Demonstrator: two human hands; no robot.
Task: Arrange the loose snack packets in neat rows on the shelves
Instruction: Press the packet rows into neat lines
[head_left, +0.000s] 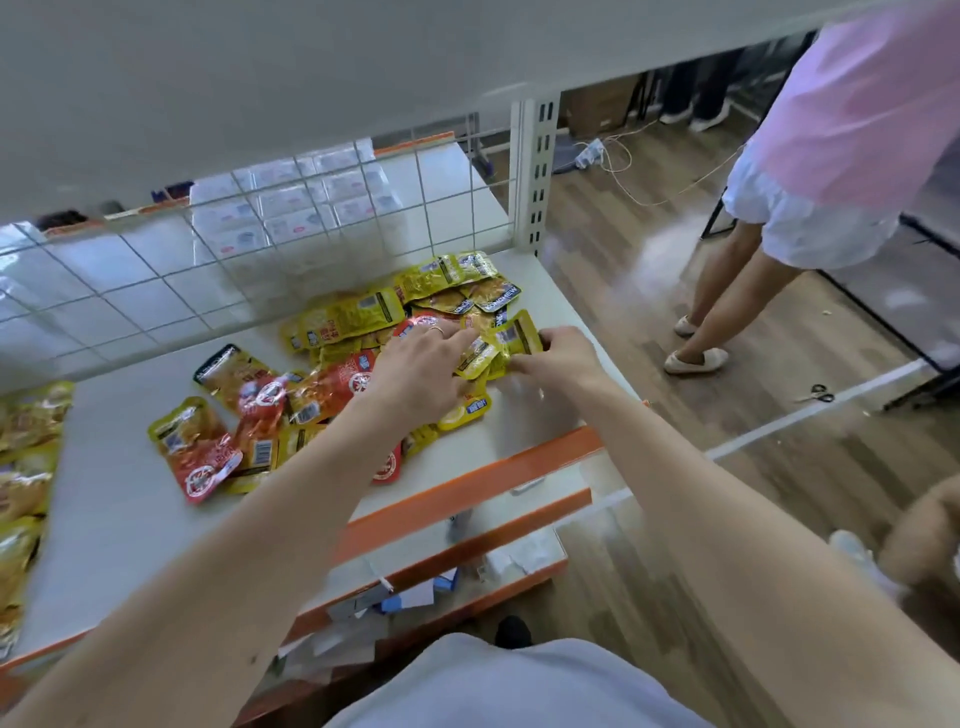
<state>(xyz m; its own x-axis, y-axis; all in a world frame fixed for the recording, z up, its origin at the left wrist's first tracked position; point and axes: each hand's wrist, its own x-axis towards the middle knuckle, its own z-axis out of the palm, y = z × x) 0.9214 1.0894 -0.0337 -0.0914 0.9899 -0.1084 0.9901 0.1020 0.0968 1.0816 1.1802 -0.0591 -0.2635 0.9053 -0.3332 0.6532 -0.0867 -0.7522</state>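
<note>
A loose heap of yellow and red snack packets (332, 374) lies spread over the white shelf (119, 499). My right hand (563, 358) pinches a yellow packet (517, 335) near the shelf's right end. My left hand (421, 369) rests over the heap, its fingers on a second yellow packet (475, 358) that overlaps the first one. More yellow packets (457, 283) lie behind both hands, toward the wire grid.
Yellow packets (26, 467) lie in a row at the shelf's left edge. A wire grid (260, 249) backs the shelf and a white upright post (535, 171) stands at its right. A person (810, 171) stands on the wooden floor to the right. Scissors (815, 395) lie there.
</note>
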